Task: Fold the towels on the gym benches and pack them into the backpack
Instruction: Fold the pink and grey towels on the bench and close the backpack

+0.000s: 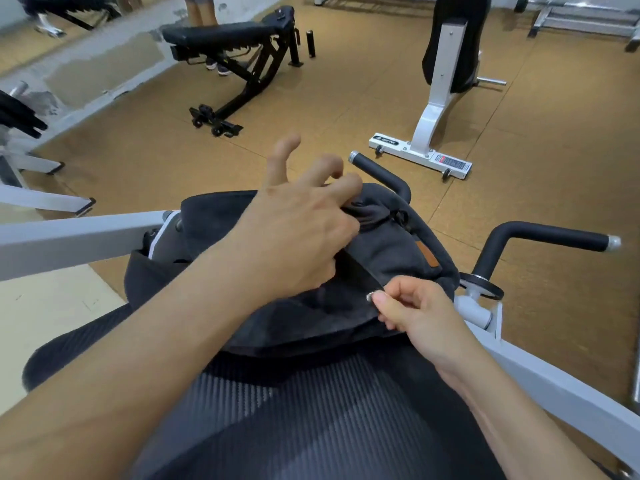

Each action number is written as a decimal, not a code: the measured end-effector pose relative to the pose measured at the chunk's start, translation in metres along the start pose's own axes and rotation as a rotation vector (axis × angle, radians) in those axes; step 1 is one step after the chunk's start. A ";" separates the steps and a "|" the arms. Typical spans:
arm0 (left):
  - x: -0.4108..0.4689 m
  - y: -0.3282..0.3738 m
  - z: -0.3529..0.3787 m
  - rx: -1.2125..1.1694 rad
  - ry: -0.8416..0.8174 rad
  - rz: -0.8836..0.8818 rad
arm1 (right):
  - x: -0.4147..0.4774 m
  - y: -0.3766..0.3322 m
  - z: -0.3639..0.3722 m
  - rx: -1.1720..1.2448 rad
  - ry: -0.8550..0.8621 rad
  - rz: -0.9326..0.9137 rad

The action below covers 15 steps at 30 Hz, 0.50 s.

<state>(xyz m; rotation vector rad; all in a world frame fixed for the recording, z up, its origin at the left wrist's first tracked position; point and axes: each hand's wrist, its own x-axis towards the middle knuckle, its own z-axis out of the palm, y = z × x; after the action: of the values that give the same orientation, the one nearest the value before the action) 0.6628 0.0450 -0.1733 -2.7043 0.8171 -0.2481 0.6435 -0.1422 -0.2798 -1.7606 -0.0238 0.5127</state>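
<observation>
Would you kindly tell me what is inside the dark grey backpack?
Only dark fabric shows at the backpack opening. The left hand grips its top and covers the mouth; the right hand pinches a small metal fastener. Whether towels are inside cannot be seen.

The scene is lit brightly and evenly from above, and a warm cast is given to the brown speckled gym floor (346, 109). Only soft, short shadows are thrown beneath the black padded adjustable bench (225, 32). Small glints are seen on the chrome end cap (614, 241) of a black foam-covered handle (554, 235) and on the small silver zip pull (371, 296). Fold detail is largely lost in the dark grey fabric backpack (391, 244). The raised fingers of the left hand (287, 233) are smeared by motion blur. The grey metal frame bar (79, 233) is bowed by wide-angle distortion, and the far corners are rendered soft.
</observation>
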 end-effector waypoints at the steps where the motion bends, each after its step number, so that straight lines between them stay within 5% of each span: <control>1: -0.002 -0.013 0.002 0.009 -0.002 -0.023 | 0.001 -0.007 -0.005 -0.169 -0.015 -0.005; 4: -0.009 -0.038 0.008 -0.116 -0.084 -0.076 | 0.009 -0.039 -0.008 -0.665 0.099 -0.135; 7: -0.017 -0.037 0.016 -0.382 -0.135 -0.098 | 0.030 -0.087 -0.001 -0.420 0.168 -0.362; 12: -0.031 -0.057 0.002 -0.805 -0.404 -0.221 | 0.100 -0.092 0.028 -0.460 -0.302 -0.311; 15: -0.028 -0.079 0.004 -0.849 -0.396 -0.277 | 0.101 -0.066 0.048 -0.689 -0.403 -0.355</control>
<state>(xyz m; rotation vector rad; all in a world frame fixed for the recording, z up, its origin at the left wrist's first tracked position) 0.6817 0.1243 -0.1526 -3.4512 0.4814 0.7235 0.7347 -0.0521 -0.2587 -2.2150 -0.8704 0.6316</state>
